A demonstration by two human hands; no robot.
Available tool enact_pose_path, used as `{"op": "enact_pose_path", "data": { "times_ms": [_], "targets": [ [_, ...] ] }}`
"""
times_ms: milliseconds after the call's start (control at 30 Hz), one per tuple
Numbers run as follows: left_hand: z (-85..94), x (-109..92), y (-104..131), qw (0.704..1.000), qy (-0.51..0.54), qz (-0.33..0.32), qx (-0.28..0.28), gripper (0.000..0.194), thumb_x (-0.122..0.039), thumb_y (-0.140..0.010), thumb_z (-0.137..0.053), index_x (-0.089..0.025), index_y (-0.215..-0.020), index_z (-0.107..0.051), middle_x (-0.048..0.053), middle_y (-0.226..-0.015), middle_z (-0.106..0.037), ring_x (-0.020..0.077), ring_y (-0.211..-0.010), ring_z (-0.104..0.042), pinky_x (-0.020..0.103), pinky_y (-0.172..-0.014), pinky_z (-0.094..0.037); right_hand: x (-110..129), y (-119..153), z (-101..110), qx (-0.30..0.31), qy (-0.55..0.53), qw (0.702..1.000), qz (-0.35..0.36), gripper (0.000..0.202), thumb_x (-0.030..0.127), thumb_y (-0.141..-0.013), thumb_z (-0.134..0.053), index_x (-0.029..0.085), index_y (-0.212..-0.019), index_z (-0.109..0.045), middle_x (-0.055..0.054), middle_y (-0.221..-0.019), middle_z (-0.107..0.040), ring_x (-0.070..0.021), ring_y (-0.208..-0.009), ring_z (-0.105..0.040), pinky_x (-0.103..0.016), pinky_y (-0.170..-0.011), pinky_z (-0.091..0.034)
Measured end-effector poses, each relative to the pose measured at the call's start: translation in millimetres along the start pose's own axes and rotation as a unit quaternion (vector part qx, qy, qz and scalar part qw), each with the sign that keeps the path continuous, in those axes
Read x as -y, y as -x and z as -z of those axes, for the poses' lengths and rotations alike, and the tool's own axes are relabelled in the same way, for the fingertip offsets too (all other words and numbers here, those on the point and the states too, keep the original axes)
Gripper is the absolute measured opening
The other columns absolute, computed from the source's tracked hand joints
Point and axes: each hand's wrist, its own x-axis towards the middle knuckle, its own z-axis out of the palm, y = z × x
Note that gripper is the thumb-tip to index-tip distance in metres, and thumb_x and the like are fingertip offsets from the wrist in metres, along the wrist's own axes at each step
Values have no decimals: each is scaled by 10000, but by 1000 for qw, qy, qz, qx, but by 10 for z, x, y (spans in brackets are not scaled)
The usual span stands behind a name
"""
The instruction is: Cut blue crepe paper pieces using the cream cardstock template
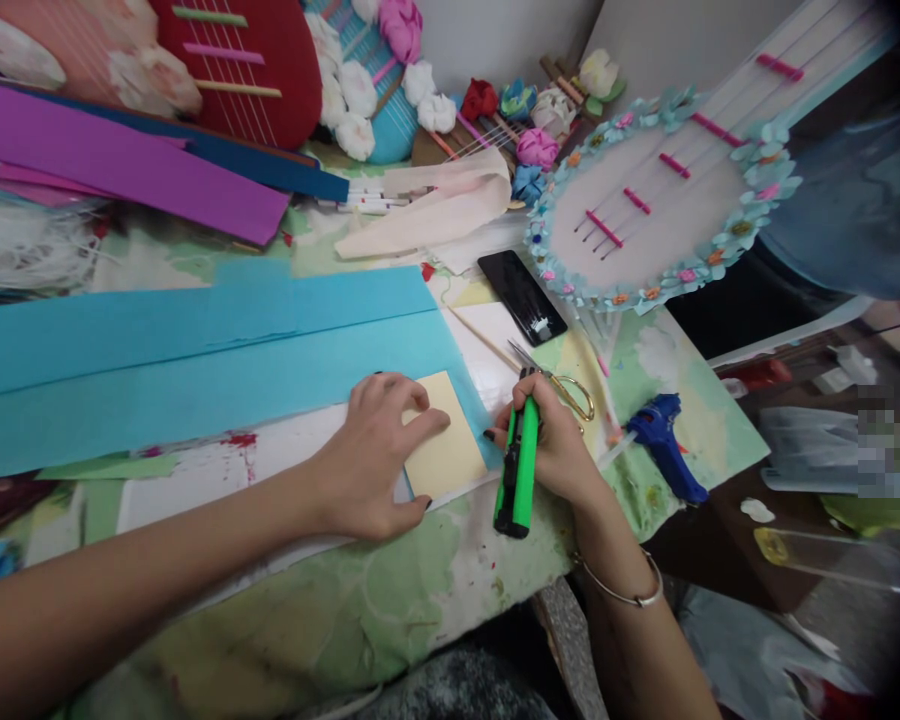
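My left hand (382,450) is spread over a pale yellow paper square (450,430), pressing it against a long sheet of blue crepe paper (330,340). Part of the square is hidden under the fingers. In my right hand (551,440) is a green and black utility knife (521,470), held in a closed grip just right of the square. Its blade cannot be made out. White paper (195,490) lies beneath the blue sheet. Close beyond the right hand are gold-handled scissors (570,392) and a thin wooden stick (484,335).
A black phone (523,297) lies behind the scissors, and a blue hot glue gun (667,445) rests near the table's right edge. A flower-rimmed stringed paper instrument (660,220) leans at the back right. Purple paper (135,160) and several decorated instruments fill the back left.
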Motion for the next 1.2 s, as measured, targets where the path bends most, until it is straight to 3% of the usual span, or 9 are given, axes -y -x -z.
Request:
{"op": "enact_pose_path", "data": {
  "times_ms": [333,800,1200],
  "targets": [
    [3,-3,5,1000,-3,-5,-5,618,-418,-606,-672,-157,-1151,-543,156,-1174,-405,376,-1091,-364,599,-937,-299,19,-10,-39,-12,98,995,7,396,233,-726,-729,264,-892,-372,44,-733,-616,-161,-597,-554,-285,-594,-417],
    [7,-12,5,1000,0,-1,-2,594,-410,-613,-664,-171,-1142,-538,145,-1168,-410,364,-1096,-364,587,-954,-294,26,-18,-33,-14,97,995,0,437,283,-696,-781,264,-871,-381,51,-710,-588,-159,-591,-529,-281,-574,-391],
    [-1,-5,4,1000,2,-4,-6,613,-397,-610,-661,-170,-1163,-525,154,-1188,-397,374,-1099,-358,597,-952,-290,45,-17,-41,-5,112,994,7,383,237,-717,-723,261,-884,-379,43,-711,-585,-162,-601,-535,-281,-576,-397]
  ]
}}
